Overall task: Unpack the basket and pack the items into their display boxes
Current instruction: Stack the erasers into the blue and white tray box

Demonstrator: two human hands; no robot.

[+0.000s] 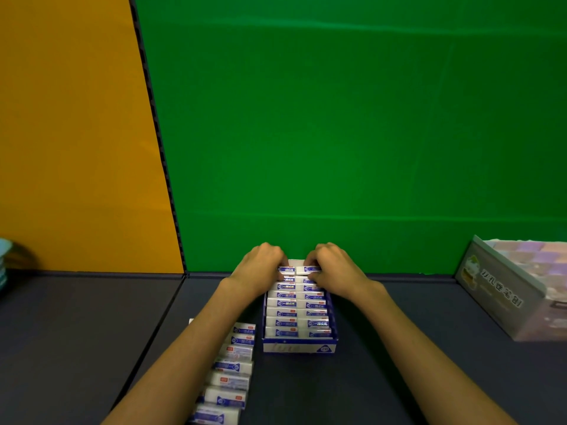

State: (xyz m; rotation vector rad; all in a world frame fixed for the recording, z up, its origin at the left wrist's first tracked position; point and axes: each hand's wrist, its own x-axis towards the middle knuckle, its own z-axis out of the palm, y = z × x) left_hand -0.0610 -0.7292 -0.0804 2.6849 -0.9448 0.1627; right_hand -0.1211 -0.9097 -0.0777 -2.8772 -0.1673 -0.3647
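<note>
Nearest, a row of white, blue-printed wrapped erasers (230, 372) is laid on the dark grey bench (352, 388), left of a blue-and-white cardboard display box (299, 348). The box is filled with two columns of the same erasers. At its far end, the left hand (260, 266) and right hand (333, 266) are curled, each with fingertips closed on a white eraser in the last row (299, 269). A grey lidded box with printed lettering (503, 289) is seen at the right, tilted. Behind, a green backdrop (352, 133) and an orange panel (73, 133) are set upright.
</note>
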